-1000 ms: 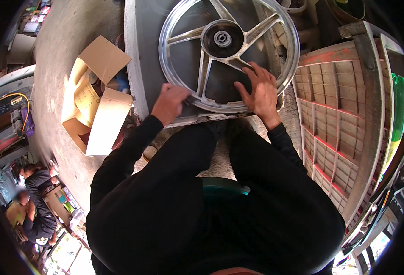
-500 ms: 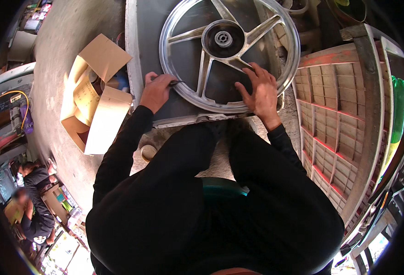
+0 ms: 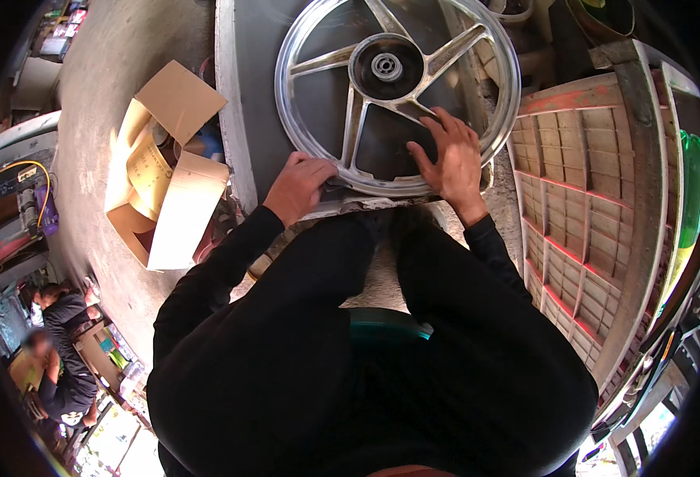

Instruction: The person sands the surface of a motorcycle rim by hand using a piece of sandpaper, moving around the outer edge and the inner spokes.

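Note:
A silver spoked motorcycle wheel [image 3: 355,131] lies flat on a dark, pale-edged work surface [image 3: 258,87] in front of me. My left hand [image 3: 298,189] is closed against the near left part of the rim. Its fingers pinch a thin dark piece, mostly hidden under them; its material cannot be made out. On the near right, my right hand [image 3: 453,163] rests over the rim, thumb and fingers spread and slightly bent toward the inside of the wheel. A dark round hub [image 3: 386,67] sits at the wheel's centre.
An open cardboard box [image 3: 187,207] with things inside stands on the floor at left. To the right leans a wooden frame with a gridded panel [image 3: 580,183], beside a green bottle [image 3: 690,191]. Another person [image 3: 63,350] sits at far lower left.
My left hand has moved right and toward me along the rim, and its fingers now cover the dark piece. My right hand and the wheel have stayed in place.

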